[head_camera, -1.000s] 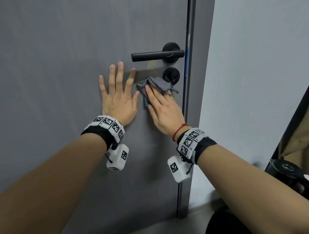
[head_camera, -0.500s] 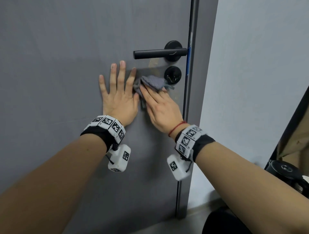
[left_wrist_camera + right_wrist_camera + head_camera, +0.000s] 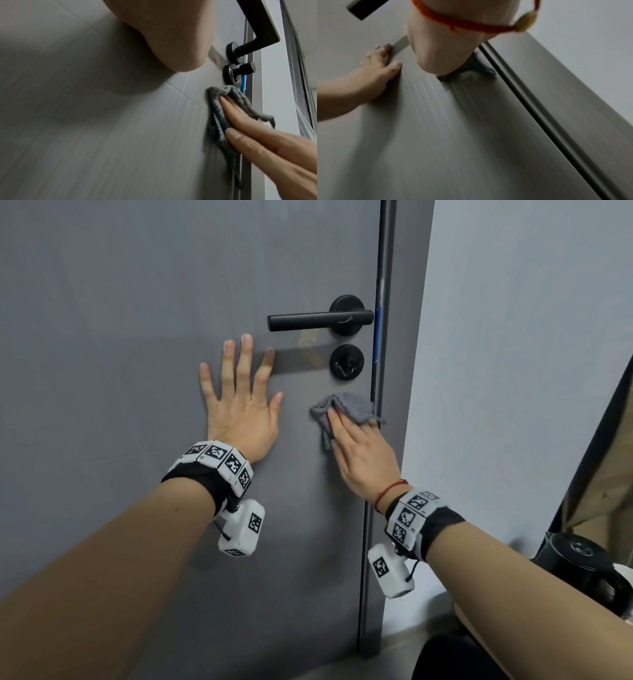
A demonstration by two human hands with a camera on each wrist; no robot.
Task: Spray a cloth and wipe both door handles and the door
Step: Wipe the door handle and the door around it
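Note:
A grey door [image 3: 137, 337] fills the head view, with a black lever handle [image 3: 318, 320] and a round black lock [image 3: 346, 361] below it near the door's right edge. My left hand [image 3: 239, 405] lies flat on the door, fingers spread, left of the lock. Straight fingers of my right hand [image 3: 356, 450] press a crumpled grey cloth [image 3: 349, 407] against the door just under the lock, close to the door's edge. The left wrist view shows the cloth [image 3: 221, 108] under the right hand's fingers [image 3: 240, 119], below the lock [image 3: 238, 73] and handle [image 3: 257, 33].
A pale wall [image 3: 513, 371] stands right of the door frame [image 3: 404, 440]. A black round object [image 3: 582, 566] sits low at the right, beside a dark-edged panel. A strip of tape [image 3: 298, 359] runs across the door under the handle.
My right hand has slid the cloth down and to the right, from beside the lock to below it. The left hand has stayed flat on the door.

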